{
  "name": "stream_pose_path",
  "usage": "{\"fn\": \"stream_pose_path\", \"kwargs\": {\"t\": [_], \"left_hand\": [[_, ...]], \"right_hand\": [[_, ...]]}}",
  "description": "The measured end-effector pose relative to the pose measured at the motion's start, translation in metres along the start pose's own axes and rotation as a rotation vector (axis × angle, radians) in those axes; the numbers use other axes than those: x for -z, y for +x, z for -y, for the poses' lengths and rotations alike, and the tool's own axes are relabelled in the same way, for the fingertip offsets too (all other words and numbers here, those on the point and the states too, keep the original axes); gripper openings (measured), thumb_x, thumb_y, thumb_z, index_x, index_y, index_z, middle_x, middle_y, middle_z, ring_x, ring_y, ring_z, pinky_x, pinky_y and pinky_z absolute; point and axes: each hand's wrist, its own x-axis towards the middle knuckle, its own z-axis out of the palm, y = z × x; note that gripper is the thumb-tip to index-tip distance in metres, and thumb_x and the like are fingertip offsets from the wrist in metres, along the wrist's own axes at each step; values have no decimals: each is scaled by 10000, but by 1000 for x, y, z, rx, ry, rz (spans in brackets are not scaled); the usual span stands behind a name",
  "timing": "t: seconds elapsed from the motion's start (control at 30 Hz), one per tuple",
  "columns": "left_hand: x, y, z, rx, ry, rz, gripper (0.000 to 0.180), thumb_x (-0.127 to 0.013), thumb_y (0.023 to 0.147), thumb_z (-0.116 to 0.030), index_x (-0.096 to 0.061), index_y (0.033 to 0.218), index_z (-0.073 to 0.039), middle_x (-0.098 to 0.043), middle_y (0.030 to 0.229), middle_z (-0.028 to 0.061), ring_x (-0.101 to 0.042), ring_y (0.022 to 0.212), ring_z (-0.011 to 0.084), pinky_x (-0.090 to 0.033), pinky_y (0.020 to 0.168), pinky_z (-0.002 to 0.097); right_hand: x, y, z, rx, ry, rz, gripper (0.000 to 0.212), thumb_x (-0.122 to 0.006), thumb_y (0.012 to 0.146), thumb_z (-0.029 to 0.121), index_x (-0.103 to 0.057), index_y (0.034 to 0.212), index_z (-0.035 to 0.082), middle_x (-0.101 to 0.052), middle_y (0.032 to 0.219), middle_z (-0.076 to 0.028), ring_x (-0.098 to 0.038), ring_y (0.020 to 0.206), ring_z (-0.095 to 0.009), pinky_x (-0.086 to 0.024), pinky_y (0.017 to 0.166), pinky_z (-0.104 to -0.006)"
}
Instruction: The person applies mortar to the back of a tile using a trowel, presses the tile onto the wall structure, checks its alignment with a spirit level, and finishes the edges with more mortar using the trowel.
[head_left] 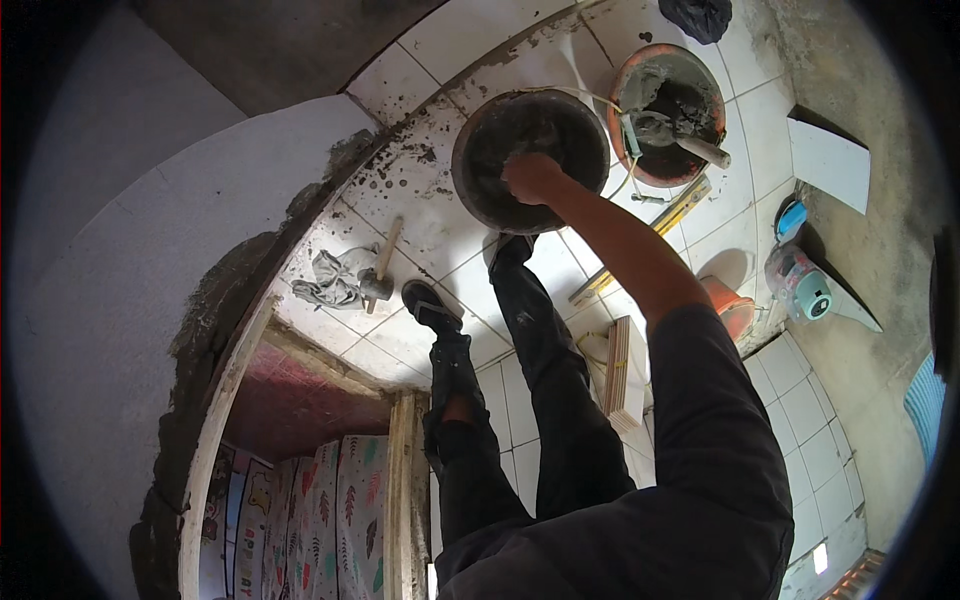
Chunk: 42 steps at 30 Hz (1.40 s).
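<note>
My right hand [532,178] reaches down into a dark round basin [470,190] on the tiled floor. Its fingers look curled closed, and whatever they hold inside the basin is hidden. Beside it on the right stands an orange-rimmed basin [718,85] with wet grey mortar in it. A trowel [703,151] with a wooden handle rests across that mortar. My left hand is out of the picture.
A mallet [390,250] lies by a grey rag [330,280] at left. Right of my legs are a yellow spirit level [685,208], stacked tiles [625,375], an orange bucket [728,308] and a clear jug [800,285]. A white tile [828,162] leans on the wall.
</note>
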Motion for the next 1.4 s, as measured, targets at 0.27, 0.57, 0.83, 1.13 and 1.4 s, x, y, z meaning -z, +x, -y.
{"fn": "stream_pose_path", "kwargs": {"t": [0.27,0.57,0.83,1.13,1.4], "left_hand": [[6,3,5,-39,-27,-77,535,-405,961,-227,-215,1387,35,-252,1420,220,-384,529,101,-350,439,243],[25,-9,25,159,-217,-38,511,-646,849,-285,-407,1063,113,-475,725,61,-470,653,132,-409,549,271],[18,-14,-21,207,-413,0,593,-667,817,-328,-340,1169,19,-426,1067,135,-468,951,238,-414,805,377],[79,52,-43,587,-610,406,352,-666,762,-233,-559,1005,-1,-534,1021,180,-481,1001,351,-367,894,439],[96,82,-46,763,-837,534,376,-681,748,-152,-529,1055,3,-520,1015,144,-475,976,320,-371,845,419]], "right_hand": [[-4,-54,-52,40,304,-181,516,-697,676,383,-622,1109,112,-627,1041,-163,-581,1017,-311,-446,900,-401],[-63,-115,-31,-30,1062,-558,464,-779,708,173,-585,1089,-8,-646,845,-72,-593,753,-99,-489,677,-250],[41,-269,83,-24,1382,-684,434,-710,749,111,-563,1145,15,-635,725,-41,-547,577,-69,-454,535,-225],[226,-427,298,268,1589,-637,462,-664,785,149,-500,1195,13,-622,864,-111,-613,697,-179,-483,666,-296],[249,-420,382,193,1379,-1013,448,-619,814,157,-472,1215,23,-594,848,-132,-586,673,-164,-469,605,-297]]}}
